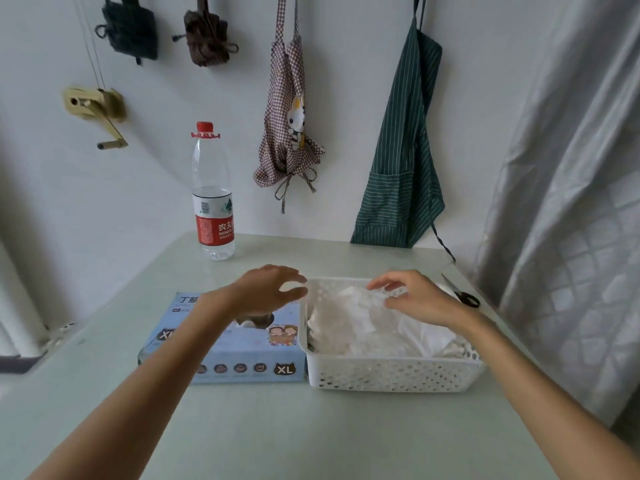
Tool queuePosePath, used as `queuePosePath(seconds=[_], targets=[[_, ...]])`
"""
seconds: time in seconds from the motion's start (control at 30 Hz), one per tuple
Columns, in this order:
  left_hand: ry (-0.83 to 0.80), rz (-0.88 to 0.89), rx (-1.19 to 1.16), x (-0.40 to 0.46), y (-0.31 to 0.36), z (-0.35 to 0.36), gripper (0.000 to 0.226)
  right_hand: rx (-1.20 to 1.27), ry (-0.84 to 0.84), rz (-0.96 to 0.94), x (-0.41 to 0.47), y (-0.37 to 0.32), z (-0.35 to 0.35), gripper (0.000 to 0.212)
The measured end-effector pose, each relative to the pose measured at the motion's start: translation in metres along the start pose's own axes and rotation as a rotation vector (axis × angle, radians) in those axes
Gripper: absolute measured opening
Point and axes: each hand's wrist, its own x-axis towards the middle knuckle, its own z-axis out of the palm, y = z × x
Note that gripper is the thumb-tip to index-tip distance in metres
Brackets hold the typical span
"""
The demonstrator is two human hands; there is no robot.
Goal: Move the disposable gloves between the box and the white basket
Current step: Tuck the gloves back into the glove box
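The left hand [268, 289] hovers above the far end of the box [239, 344], fingers loosely spread toward the white basket [391, 374], holding nothing. The right hand [420, 299] hangs over the basket with relaxed, slightly curled fingers; its fingertips are at the top of the pile, but whether they pinch a glove I cannot tell.

The disposable gloves [363, 323] lie heaped in the basket, rising close to its rim. The box sits just left of the basket, touching or nearly touching it, its opening mostly hidden under the left wrist.

The gloves look thin and clingy, so a pull on one would likely drag several along and spill them over the rim. The light basket could also slide.

Scissors [464, 296] lie just behind the basket's far right corner, near the right hand. A water bottle [213, 202] stands well behind the box, out of the way.
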Motion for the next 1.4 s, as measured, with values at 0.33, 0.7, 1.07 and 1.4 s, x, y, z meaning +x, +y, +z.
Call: queuePosePath(seconds=[0.33, 0.7, 1.07, 1.4], targets=[[-0.087, -0.334, -0.198, -0.076, -0.11, 0.005, 0.1, -0.242, 0.073, -0.279, 0.051, -0.099, 0.145, 0.038], [-0.029, -0.319, -0.133, -0.065, -0.123, 0.018, 0.076, 0.278, 0.002, -0.088, 0.077, -0.111, 0.14, 0.011], [-0.021, -0.348, -0.003, -0.064, -0.112, 0.018, 0.078, 0.37, 0.221, -0.15, 0.071, -0.118, 0.091, 0.009], [0.046, -0.316, -0.251, -0.07, -0.106, 0.004, 0.079, 0.195, 0.432, -0.363, 0.065, -0.148, 0.049, 0.007]])
